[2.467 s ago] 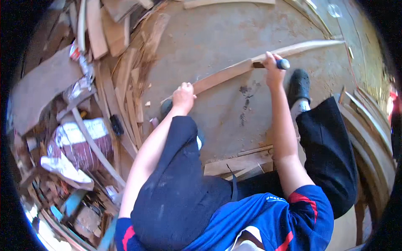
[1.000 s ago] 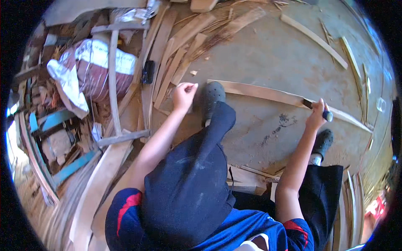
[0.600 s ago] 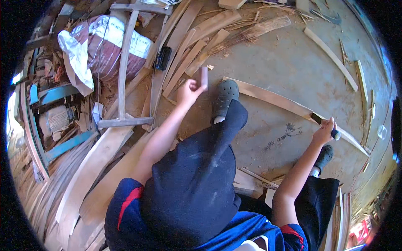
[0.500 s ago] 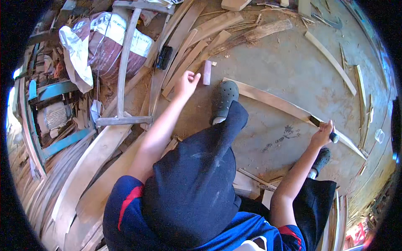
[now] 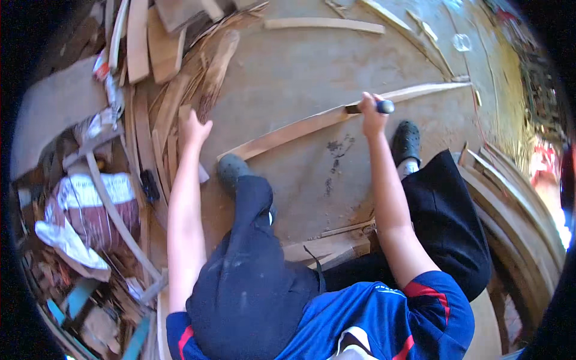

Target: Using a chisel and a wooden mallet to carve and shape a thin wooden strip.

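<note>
My right hand [image 5: 374, 117] is closed around a black-handled tool [image 5: 385, 107]. Its dark end rests over a long, narrow wooden board [image 5: 294, 133] on the floor; the hand hides the middle of the tool, so its exact kind is unclear. The board runs from my left shoe [image 5: 233, 168], which touches its near end, up to the right past my right hand. My left hand [image 5: 195, 129] is stretched out with thumb and finger apart, holding nothing, beside several wood strips. A pinkish block [image 5: 203, 174] shows partly behind my left forearm.
A rough piece of wood [image 5: 219, 72] and other planks [image 5: 138, 42] lie at the far left. A maroon and white sack [image 5: 96, 204] stands behind a wooden frame [image 5: 114, 210]. Curved boards [image 5: 510, 210] are stacked at the right. A loose strip [image 5: 324, 24] lies at the far side.
The view has turned, so the board now slopes up to the right. My left hand has moved past the pinkish block toward the wood strips, its fingers opening. My right hand still grips the tool.
</note>
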Demonstrator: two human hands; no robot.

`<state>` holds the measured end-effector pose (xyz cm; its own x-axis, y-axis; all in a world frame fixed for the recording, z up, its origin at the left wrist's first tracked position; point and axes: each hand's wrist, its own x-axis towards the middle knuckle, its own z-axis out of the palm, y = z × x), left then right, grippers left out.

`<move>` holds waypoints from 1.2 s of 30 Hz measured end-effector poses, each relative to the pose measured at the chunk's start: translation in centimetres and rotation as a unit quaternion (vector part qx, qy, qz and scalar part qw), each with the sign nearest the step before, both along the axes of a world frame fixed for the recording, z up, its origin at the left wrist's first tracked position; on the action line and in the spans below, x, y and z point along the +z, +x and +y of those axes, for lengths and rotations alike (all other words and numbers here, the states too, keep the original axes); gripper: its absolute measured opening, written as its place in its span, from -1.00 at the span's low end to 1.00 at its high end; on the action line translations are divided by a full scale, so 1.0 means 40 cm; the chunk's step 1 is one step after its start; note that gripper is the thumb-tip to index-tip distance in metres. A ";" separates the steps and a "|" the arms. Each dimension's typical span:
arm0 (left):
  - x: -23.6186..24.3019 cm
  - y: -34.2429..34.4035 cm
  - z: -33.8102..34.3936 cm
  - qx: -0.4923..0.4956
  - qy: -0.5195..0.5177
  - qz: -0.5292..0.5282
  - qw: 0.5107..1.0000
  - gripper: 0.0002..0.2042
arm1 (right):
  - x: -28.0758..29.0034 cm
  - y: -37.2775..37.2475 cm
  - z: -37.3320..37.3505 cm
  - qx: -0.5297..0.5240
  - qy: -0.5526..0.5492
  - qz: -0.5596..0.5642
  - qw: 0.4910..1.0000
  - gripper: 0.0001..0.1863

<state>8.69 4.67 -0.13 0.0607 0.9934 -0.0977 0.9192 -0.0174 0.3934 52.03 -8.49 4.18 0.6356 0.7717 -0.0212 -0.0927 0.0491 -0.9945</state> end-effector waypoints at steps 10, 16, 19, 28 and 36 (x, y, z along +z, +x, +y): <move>0.373 0.142 -0.195 -0.027 -0.146 -0.267 0.952 -0.66 | 0.028 -0.076 0.015 -0.061 -0.040 -0.209 0.975 -0.68; 0.464 0.133 -0.309 -0.240 -0.021 -0.215 0.946 -0.51 | 0.063 -0.116 0.060 -0.074 -0.039 -0.198 0.977 -0.82; 0.452 0.205 -0.319 -0.261 -0.076 -0.145 0.951 -0.54 | 0.061 -0.104 0.055 -0.053 -0.015 -0.185 0.981 -0.90; 0.429 0.201 -0.313 -0.182 -0.145 -0.441 0.867 -0.51 | 0.064 -0.119 0.072 -0.019 -0.025 -0.156 0.987 -0.88; 0.464 0.275 -0.331 -0.101 -0.165 -0.270 0.943 -0.57 | 0.039 -0.112 0.063 -0.068 0.038 -0.159 0.984 -0.90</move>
<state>19.67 -8.56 18.42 0.3748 0.8774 -0.2995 0.5735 0.0344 0.8185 47.55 -5.95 5.76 0.6983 0.6705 0.2506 0.2356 0.1153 -0.9650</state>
